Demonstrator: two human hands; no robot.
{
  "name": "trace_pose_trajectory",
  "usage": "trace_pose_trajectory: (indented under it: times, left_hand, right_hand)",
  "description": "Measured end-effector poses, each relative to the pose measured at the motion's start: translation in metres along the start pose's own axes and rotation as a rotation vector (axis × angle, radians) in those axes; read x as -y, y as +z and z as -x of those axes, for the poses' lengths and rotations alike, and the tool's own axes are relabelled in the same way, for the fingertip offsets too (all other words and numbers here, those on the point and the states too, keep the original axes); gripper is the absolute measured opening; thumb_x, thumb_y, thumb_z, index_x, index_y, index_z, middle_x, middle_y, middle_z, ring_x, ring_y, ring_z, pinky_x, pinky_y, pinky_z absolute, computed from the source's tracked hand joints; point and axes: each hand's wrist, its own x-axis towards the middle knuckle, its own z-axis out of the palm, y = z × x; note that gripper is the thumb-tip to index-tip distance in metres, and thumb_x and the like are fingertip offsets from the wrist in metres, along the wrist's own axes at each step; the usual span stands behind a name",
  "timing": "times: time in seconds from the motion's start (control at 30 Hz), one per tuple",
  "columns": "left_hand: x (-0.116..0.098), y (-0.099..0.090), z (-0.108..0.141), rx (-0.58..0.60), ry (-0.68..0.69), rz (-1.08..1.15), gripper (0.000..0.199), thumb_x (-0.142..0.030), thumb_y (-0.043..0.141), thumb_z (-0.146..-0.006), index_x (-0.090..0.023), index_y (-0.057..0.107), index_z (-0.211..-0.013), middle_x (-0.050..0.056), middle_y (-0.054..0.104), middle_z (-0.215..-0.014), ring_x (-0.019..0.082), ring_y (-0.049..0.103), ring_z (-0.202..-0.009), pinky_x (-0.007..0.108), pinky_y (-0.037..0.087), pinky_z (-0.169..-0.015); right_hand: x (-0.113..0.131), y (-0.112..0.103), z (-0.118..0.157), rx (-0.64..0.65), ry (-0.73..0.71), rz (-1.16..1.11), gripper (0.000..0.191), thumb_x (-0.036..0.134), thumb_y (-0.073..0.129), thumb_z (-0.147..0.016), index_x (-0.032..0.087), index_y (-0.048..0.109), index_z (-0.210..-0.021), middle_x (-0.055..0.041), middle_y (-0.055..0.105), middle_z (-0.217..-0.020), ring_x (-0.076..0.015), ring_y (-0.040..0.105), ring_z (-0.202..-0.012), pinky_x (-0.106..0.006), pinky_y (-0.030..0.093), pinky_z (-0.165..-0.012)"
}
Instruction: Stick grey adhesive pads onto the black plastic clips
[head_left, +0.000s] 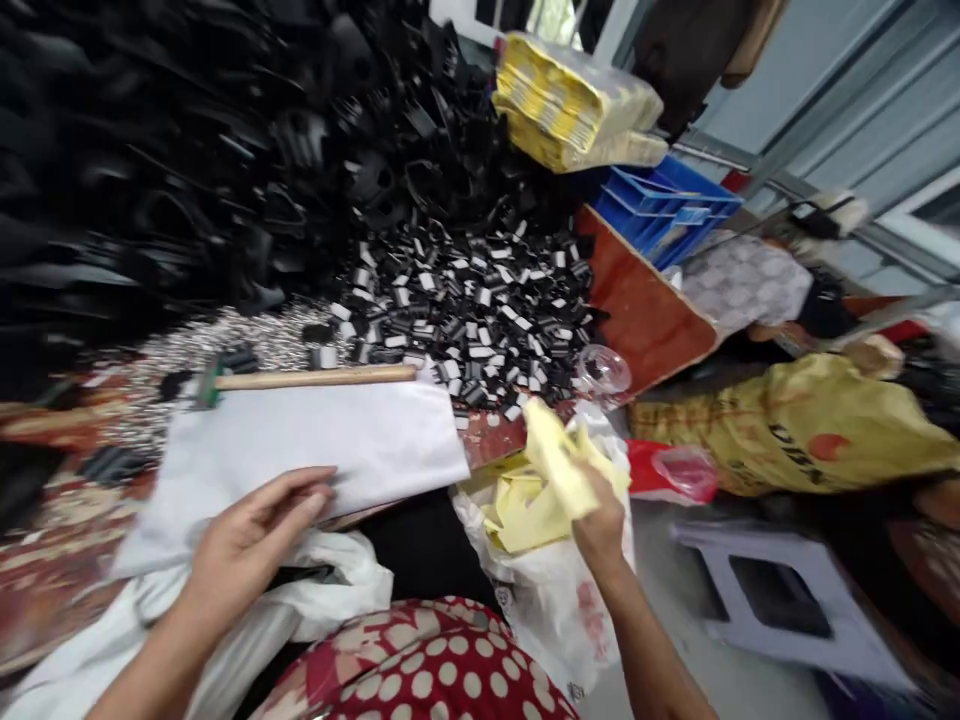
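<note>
My right hand [600, 520] grips a blurred piece of yellow paper [555, 460]. It is above a white plastic bag [555, 600] that has more yellow paper [517, 510] in its mouth. Over the near edge of a white sheet [322, 435], my left hand [255, 535] has its thumb and fingertips drawn together; whether anything small is between them is hidden. A hammer [315, 377] with a wooden handle and a green-edged head lies along the sheet's far side. Small black parts with white faces [472, 310] are heaped beyond it.
Shiny small metal pieces [217, 340] spread at the left, before a large pile of black parts [225, 150]. A blue crate [660, 205], a yellow sack [795, 425], a clear plastic cup [602, 370] and a pale plastic stool [795, 590] are on the right.
</note>
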Motion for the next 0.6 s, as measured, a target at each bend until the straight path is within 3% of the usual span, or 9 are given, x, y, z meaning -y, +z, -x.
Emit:
trace_pose_trajectory:
  times: [0.1, 0.17, 0.27, 0.4, 0.5, 0.6]
  left_hand:
    - [0.006, 0.001, -0.006, 0.044, 0.071, 0.031, 0.049, -0.061, 0.081, -0.073, -0.021, 0.079, -0.101, 0.009, 0.079, -0.091, 0.026, 0.071, -0.088, 0.032, 0.056, -0.083]
    - [0.007, 0.004, -0.007, 0.052, 0.109, 0.053, 0.044, -0.055, 0.079, -0.078, -0.019, 0.078, -0.103, 0.009, 0.078, -0.09, 0.024, 0.07, -0.087, 0.032, 0.055, -0.082]
    - [0.005, 0.003, -0.004, 0.078, 0.18, 0.068, 0.04, -0.049, 0.078, -0.08, -0.017, 0.078, -0.104, 0.009, 0.076, -0.088, 0.022, 0.069, -0.083, 0.032, 0.055, -0.08]
    - [-0.007, -0.028, 0.002, 0.105, 0.292, 0.0, 0.035, -0.042, 0.074, -0.085, -0.018, 0.077, -0.11, 0.01, 0.077, -0.1, 0.024, 0.071, -0.091, 0.034, 0.056, -0.086]
    - [-0.016, -0.074, 0.008, -0.105, 0.275, -0.012, 0.034, -0.043, 0.076, -0.082, -0.018, 0.078, -0.105, 0.01, 0.077, -0.102, 0.024, 0.072, -0.092, 0.033, 0.057, -0.085]
    - [-0.017, -0.117, 0.019, -0.345, 0.095, 0.145, 0.048, -0.052, 0.08, -0.075, -0.018, 0.074, -0.108, 0.008, 0.078, -0.091, 0.024, 0.074, -0.083, 0.031, 0.059, -0.071]
  right_hand:
    - [-0.015, 0.053, 0.008, 0.544, 0.008, 0.429, 0.028, 0.009, 0.054, -0.085, 0.022, 0.075, -0.098, -0.0151, 0.076, -0.114, -0.0301, 0.071, -0.115, -0.046, 0.057, -0.096]
    - [-0.018, 0.08, -0.008, 0.746, 0.016, 0.623, 0.025, 0.005, 0.054, -0.08, 0.019, 0.075, -0.086, -0.019, 0.078, -0.101, -0.0349, 0.075, -0.103, -0.048, 0.058, -0.084]
    - [-0.017, 0.099, -0.044, 0.894, -0.03, 0.696, 0.018, 0.005, 0.06, -0.072, 0.017, 0.074, -0.076, -0.0184, 0.079, -0.085, -0.0377, 0.078, -0.089, -0.046, 0.058, -0.076]
    - [-0.017, 0.094, -0.077, 1.026, -0.215, 0.715, 0.029, 0.015, 0.07, -0.068, 0.021, 0.079, -0.095, -0.0165, 0.08, -0.107, -0.0366, 0.075, -0.107, -0.042, 0.057, -0.092]
    - [-0.019, 0.08, -0.082, 1.033, -0.344, 0.636, 0.048, 0.028, 0.072, -0.07, 0.024, 0.077, -0.118, -0.0163, 0.073, -0.129, -0.0379, 0.067, -0.124, -0.042, 0.052, -0.105]
    - [-0.003, 0.058, -0.078, 1.011, -0.325, 0.527, 0.059, 0.032, 0.07, -0.071, 0.026, 0.072, -0.13, -0.0146, 0.066, -0.141, -0.0376, 0.063, -0.131, -0.044, 0.049, -0.111]
